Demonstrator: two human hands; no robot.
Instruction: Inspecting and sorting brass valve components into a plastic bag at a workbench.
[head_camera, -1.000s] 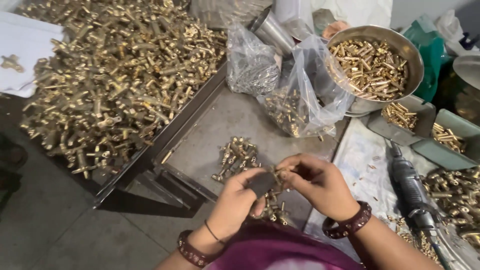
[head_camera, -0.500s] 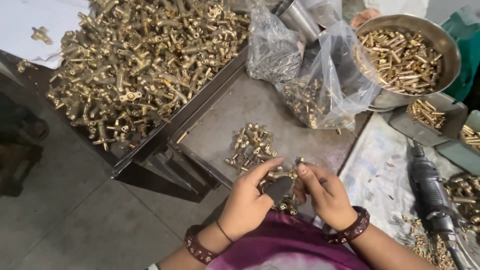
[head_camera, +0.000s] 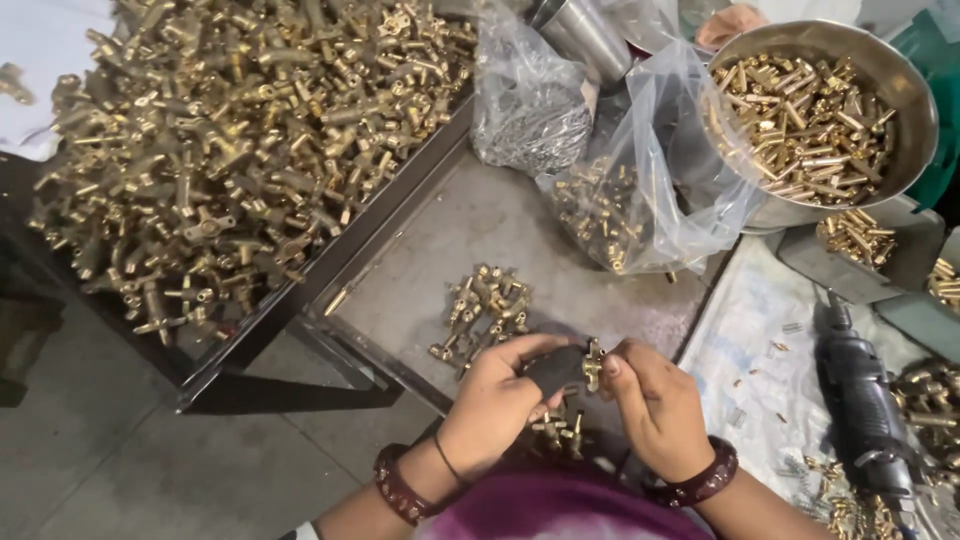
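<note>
Half a second on, the view has drifted slightly and the two hands have stayed close together over the near edge of the grey metal surface (head_camera: 500, 225), the brass piece now raised clear between them. The left hand (head_camera: 495, 405) is curled, its fingers closed around a small dark object (head_camera: 556, 368), thumb stretched over the top. The right hand (head_camera: 655, 405) pinches one small brass fitting (head_camera: 592, 362) between thumb and forefinger, held upright just beside the dark object and touching it. Each wrist wears one brown bracelet. Just beyond the hands one small heap of brass fittings (head_camera: 485, 310) lies on the surface, and a few more lie under the hands. One large heap of brass fittings (head_camera: 230, 150) fills the tray to the left, far too many to count. Two clear plastic bags (head_camera: 640, 190) of parts stand at the back, one steel bowl (head_camera: 830, 115) of brass pieces beside them, and one dark power tool (head_camera: 860, 400) lies to the right.
</note>
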